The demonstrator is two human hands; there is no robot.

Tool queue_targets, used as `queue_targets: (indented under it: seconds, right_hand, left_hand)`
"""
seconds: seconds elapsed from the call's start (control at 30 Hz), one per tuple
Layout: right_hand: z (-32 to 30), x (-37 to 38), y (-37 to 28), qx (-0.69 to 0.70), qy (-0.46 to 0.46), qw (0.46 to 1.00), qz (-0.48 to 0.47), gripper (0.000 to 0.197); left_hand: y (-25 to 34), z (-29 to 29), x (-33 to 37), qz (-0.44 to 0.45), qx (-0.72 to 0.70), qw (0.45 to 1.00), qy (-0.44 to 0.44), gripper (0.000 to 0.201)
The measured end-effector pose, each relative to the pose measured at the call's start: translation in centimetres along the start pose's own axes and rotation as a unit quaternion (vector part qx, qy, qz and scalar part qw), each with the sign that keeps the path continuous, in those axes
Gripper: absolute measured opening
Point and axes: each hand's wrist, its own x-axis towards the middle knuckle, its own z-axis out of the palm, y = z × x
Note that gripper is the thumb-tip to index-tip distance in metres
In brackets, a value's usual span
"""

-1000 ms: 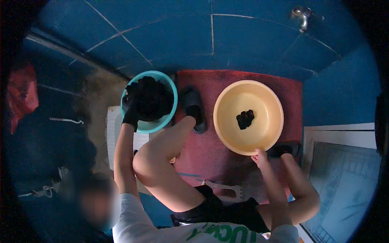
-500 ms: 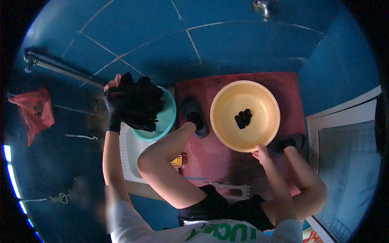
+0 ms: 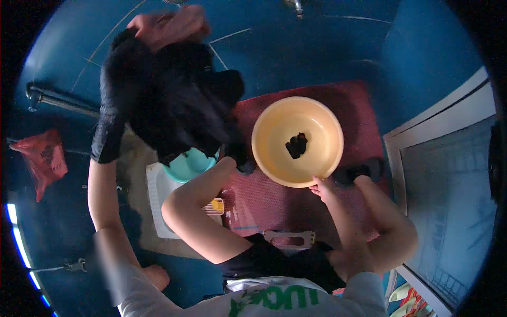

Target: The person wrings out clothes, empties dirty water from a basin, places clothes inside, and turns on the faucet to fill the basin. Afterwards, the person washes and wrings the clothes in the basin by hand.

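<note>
High at the upper left, my left hand (image 3: 171, 26) is closed on a large bunch of black clothing (image 3: 179, 100), which hangs down in folds. Dark fabric (image 3: 108, 127) also covers my left wrist and forearm. Part of a teal basin (image 3: 191, 165) shows below the hanging cloth, resting over a white squat toilet (image 3: 158, 195). My right hand (image 3: 321, 188) grips the near rim of a yellow basin (image 3: 262, 161), thumb at the edge. Inside that basin lies a small crumpled black cloth piece (image 3: 297, 146).
Under the yellow basin spreads a red mat (image 3: 359, 111). A grey plastic stool (image 3: 289, 239) sits near my body, beside a small yellow-and-white basket (image 3: 215, 206). A red bag (image 3: 45, 161) and a metal pipe (image 3: 66, 100) are at left. A white-framed door (image 3: 401, 174) stands at right.
My left hand has lifted the black clothing up from the teal basin, higher and closer to the view. The right hand stays on the yellow basin's rim; the whole view has shifted slightly.
</note>
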Motion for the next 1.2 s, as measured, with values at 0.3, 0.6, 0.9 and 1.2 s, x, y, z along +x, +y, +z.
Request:
queue_targets:
  seconds: [0.3, 0.6, 0.9, 1.2]
  right_hand:
    - [-3.8, -1.4, 0.4, 0.024, 0.047, 0.998, 0.023, 0.031]
    - [-8.5, -2.9, 0.9, 0.078, 0.072, 0.994, 0.014, 0.038]
    - [-7.0, 0.2, 1.2, 0.308, 0.029, 0.951, -0.015, 0.028]
    - [-9.4, 5.1, 1.0, 0.199, -0.121, 0.972, 0.041, 0.032]
  left_hand:
    - [11.4, 32.2, -22.4, -0.035, 0.247, 0.96, -0.124, 0.032]
    - [12.4, 45.5, -36.3, 0.028, 0.001, 0.959, -0.281, 0.021]
    - [5.1, 34.6, -40.5, -0.089, 0.077, 0.936, -0.331, 0.027]
    - [5.3, 33.3, -47.9, -0.105, 0.074, 0.884, -0.45, 0.032]
